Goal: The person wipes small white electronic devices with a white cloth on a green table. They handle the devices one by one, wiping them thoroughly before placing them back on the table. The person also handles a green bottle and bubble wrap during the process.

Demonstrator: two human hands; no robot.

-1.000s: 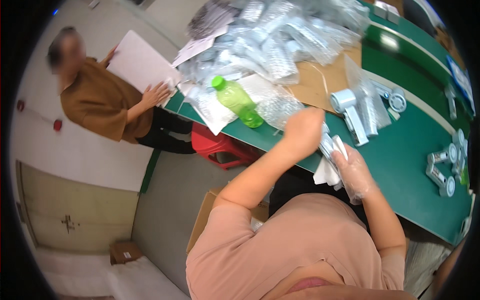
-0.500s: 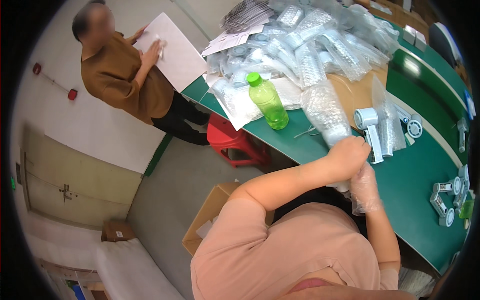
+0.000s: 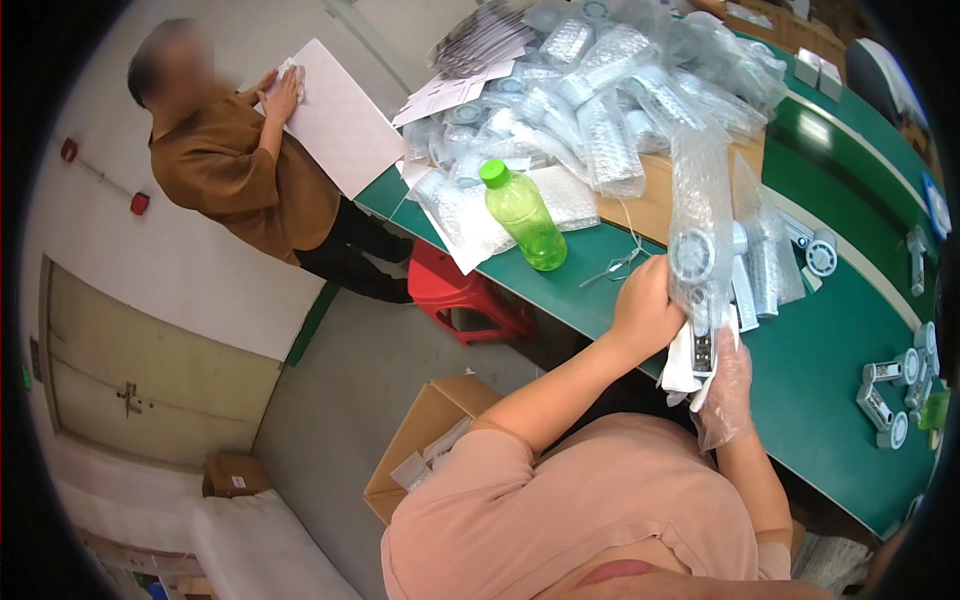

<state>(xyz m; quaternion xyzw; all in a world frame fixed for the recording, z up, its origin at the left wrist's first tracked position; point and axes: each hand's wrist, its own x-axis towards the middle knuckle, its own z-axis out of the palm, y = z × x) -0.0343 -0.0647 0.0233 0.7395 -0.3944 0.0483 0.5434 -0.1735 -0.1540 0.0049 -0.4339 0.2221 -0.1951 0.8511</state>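
Between my hands is a light-blue device with a round ringed head, partly inside a clear bubble-wrap bag. My left hand is closed on the bag's left side near its mouth, its fingertips partly hidden. My right hand, in a thin clear plastic glove, is wrapped round the device's lower end together with a white cloth. Just beyond, another light-blue device lies on the green table, beside a bubble-wrap bag.
Bagged devices form a pile at the back. A green bottle stands left of my hands. Loose devices lie at right. A red stool and an open carton are on the floor. Another person wipes a white board.
The bag has swung upright and to the right, showing the device inside it. My hands have moved apart, the left one lower and leftward. The other person's wiping hand has moved up the board.
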